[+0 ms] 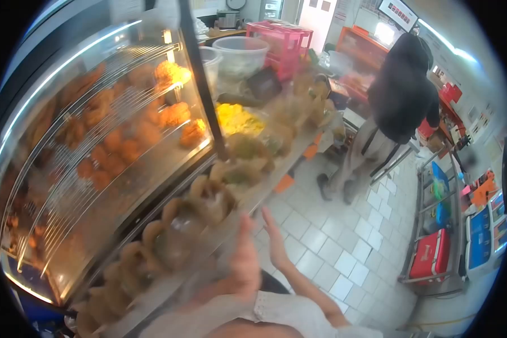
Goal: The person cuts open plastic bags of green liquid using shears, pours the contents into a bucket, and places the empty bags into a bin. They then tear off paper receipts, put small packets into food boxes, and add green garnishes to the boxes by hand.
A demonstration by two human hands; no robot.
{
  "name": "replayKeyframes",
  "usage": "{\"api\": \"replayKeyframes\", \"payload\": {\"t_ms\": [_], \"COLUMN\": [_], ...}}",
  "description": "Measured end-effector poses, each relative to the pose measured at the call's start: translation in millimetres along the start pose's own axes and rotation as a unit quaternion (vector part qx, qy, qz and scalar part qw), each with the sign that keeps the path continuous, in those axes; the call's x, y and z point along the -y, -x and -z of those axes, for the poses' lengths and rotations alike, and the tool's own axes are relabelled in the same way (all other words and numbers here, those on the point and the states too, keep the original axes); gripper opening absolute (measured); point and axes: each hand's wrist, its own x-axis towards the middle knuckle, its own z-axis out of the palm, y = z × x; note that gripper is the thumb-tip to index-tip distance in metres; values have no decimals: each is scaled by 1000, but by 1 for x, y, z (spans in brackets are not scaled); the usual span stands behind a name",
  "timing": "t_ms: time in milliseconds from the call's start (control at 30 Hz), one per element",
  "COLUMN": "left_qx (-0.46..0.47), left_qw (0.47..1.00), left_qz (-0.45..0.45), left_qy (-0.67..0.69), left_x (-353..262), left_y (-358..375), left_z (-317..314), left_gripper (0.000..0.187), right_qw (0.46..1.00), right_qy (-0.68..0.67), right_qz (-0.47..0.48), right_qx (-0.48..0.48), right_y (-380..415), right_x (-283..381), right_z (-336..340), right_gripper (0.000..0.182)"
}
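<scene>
Both hands are raised near the lower middle, palms facing each other with a gap between them. My left hand is blurred, its fingers stretched up beside the row of brown paper bags on the counter. To its right, my right hand has its fingers extended over the tiled floor. Neither hand holds anything visible. Some bags nearest my left hand have clear or greenish contents, too blurred to name.
A glass display case with fried food fills the left. Beyond it are a white tub and yellow food. A person in black stands ahead. At right, a metal rack holds a red case.
</scene>
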Motion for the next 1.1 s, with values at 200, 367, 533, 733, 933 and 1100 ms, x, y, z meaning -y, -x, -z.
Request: {"api": "replayKeyframes", "payload": {"t_ms": [200, 367, 533, 733, 933, 1100], "left_qx": [-4, 273, 542, 724, 814, 846], "left_qw": [-107, -29, 53, 66, 19, -6], "left_qz": [-250, -444, -207, 62, 220, 231], "left_qy": [962, 853, 813, 684, 537, 480], "left_x": [-101, -225, -295, -274, -189, -95], "left_y": [45, 75, 66, 96, 177, 255], "left_z": [185, 178, 146, 141, 224, 332], "left_gripper": [30, 30, 33, 36, 40, 43], "right_qw": [898, 864, 793, 769, 669, 717], "right_qy": [-407, 121, 336, 570, 662, 572], "right_qz": [135, 482, 506, 87, 196, 303], "right_qx": [-99, -83, 33, 276, 274, 259], "right_y": [-88, -299, -638, -801, -817, -775], "right_x": [112, 142, 109, 110, 44, 72], "right_z": [126, 175, 94, 72, 47, 74], "right_gripper": [83, 35, 22, 24, 23, 24]}}
